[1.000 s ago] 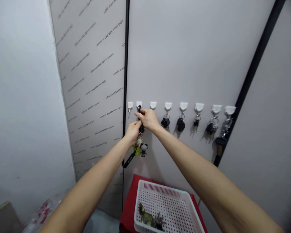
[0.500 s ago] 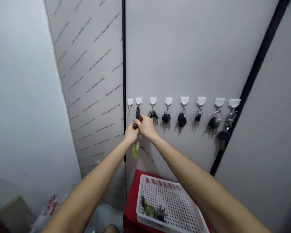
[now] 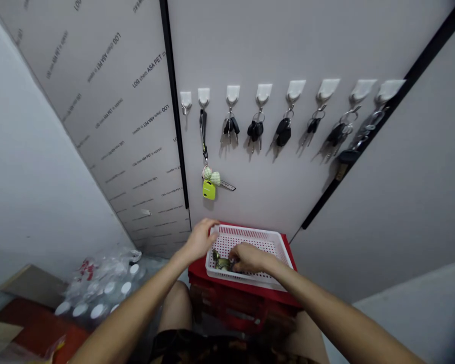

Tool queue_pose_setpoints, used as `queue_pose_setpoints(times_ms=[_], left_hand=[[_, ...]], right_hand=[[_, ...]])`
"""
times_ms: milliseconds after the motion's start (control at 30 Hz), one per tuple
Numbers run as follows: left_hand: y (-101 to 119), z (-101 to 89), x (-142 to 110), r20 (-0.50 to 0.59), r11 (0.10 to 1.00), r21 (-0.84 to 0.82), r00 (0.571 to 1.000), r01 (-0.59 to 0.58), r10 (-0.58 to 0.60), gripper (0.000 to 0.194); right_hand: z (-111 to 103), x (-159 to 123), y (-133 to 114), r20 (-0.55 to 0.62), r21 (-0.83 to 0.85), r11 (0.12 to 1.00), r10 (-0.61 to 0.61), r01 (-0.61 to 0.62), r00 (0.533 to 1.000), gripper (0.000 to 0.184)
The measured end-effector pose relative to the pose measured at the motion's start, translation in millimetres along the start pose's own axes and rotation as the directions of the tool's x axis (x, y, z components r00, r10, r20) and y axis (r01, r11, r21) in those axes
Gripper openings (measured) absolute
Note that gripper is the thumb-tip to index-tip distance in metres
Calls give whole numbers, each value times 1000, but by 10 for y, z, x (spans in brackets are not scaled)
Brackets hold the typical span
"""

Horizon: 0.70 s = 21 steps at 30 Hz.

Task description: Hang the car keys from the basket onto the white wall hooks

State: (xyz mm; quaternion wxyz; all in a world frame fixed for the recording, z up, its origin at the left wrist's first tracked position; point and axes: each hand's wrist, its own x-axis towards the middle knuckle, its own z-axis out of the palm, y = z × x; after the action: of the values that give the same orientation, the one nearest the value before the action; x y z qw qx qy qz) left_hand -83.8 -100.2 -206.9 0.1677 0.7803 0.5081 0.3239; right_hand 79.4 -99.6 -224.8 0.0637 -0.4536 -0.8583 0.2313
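Note:
My right hand is down inside the white plastic basket. Its fingers are curled at the right end of a shiny greenish-gold trinket; what is between the fingertips is hidden. Beside the basket's back left corner, my left hand hovers with thumb and fingers apart, holding nothing. Above it, a dark strap hangs from the second white hook, carrying a yellow-green tag, small checked puffs and a flat strip.
Several key bunches, such as one black set, hang on hooks to the right; the leftmost hook bears none. Under the basket is a red cloth. Bottles with white caps in plastic wrap stand on the floor at left.
Both hands have left the hanging strap, which now hangs freely from its hook. They moved down, my right hand into the basket and my left to its edge. The view has tilted down.

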Motion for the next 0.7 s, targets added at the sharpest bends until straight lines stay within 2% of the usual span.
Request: queue_pose_setpoints(times_ms=[33, 100, 200, 333, 433, 500, 567, 700], left_hand=[[11, 100, -68, 117, 998, 64, 993, -26, 19, 28], [55, 253, -148, 311, 974, 206, 950, -97, 29, 25], [131, 367, -154, 453, 910, 366, 892, -195, 8, 20], [179, 407, -94, 504, 860, 441, 864, -257, 0, 18], [177, 430, -70, 540, 864, 431, 842, -259, -17, 16], [159, 443, -60, 543, 890, 393, 839, -231, -22, 15], [127, 437, -43, 520, 937, 302, 854, -172, -11, 15], [79, 306, 47, 390, 999, -9, 920, -31, 32, 17]], right_hand=[[53, -22, 28, 24, -42, 999, 7, -6, 1000, 14], [113, -40, 57, 59, -108, 994, -26, 33, 998, 14], [122, -29, 98, 51, -83, 995, -52, 56, 997, 16], [71, -34, 169, -16, -5, 1000, -8, 7, 1000, 22], [62, -75, 176, 85, 48, 999, -10, 6, 996, 19], [79, -102, 165, 102, 48, 999, -19, 14, 995, 16], [92, -113, 160, 61, 57, 998, -15, 11, 998, 13], [2, -97, 155, -64, 170, 985, -7, 18, 998, 14]])
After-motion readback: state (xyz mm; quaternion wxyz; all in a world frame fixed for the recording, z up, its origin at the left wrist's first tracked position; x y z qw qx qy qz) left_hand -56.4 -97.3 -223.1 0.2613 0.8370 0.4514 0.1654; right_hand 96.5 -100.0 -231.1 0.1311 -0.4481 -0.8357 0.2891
